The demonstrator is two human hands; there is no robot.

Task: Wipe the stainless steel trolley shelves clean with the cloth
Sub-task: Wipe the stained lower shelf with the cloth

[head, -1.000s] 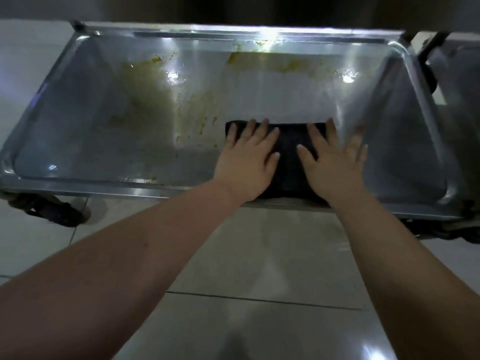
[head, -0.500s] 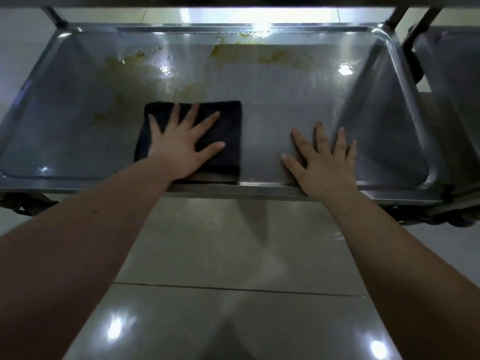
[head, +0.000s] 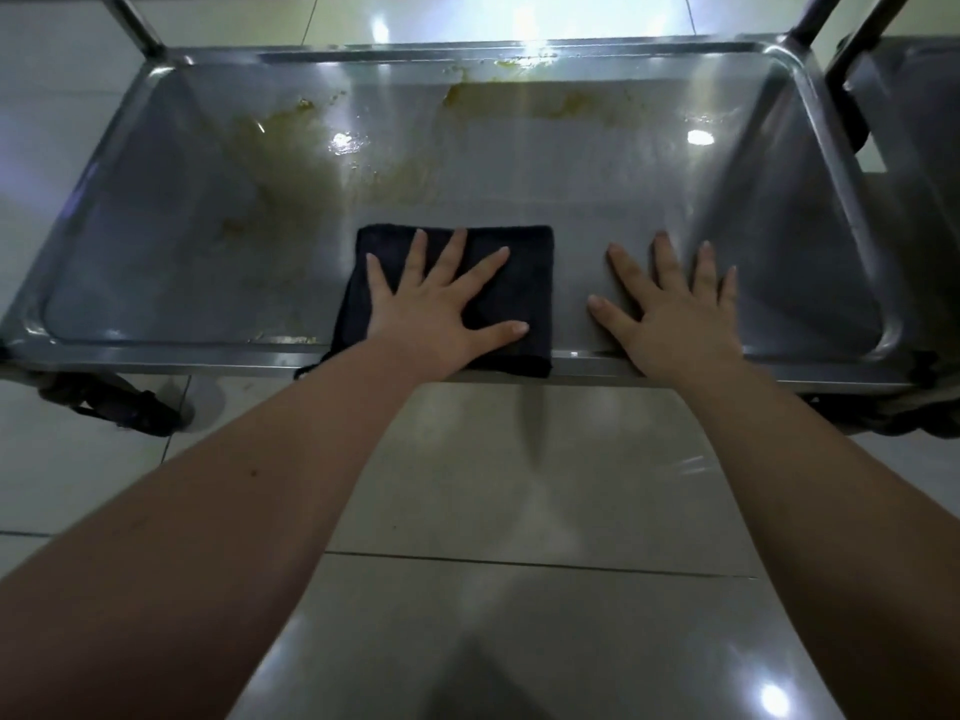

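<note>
A folded dark cloth (head: pixel 524 283) lies flat on the stainless steel trolley shelf (head: pixel 156 283), near its front rim and a little left of centre. My left hand (head: pixel 441 309) presses down on the cloth with fingers spread and straight. My right hand (head: pixel 675 314) rests flat on the bare steel just right of the cloth, fingers spread, touching no cloth. Yellow-brown smears (head: pixel 519 101) run along the shelf's far edge, and a wider stain (head: pixel 291 168) covers the back left area.
The shelf has a raised rim (head: pixel 171 356) all round. Upright trolley posts stand at the back left (head: pixel 137 28) and back right (head: pixel 810 18). A dark caster wheel (head: pixel 124 407) sits under the front left corner. A glossy tiled floor (head: pixel 519 485) lies below my arms.
One second ago both hands pressed the cloth together. The left hand slid it to the left, then back toward the centre. The right hand came off the cloth and stays flat on the steel.
</note>
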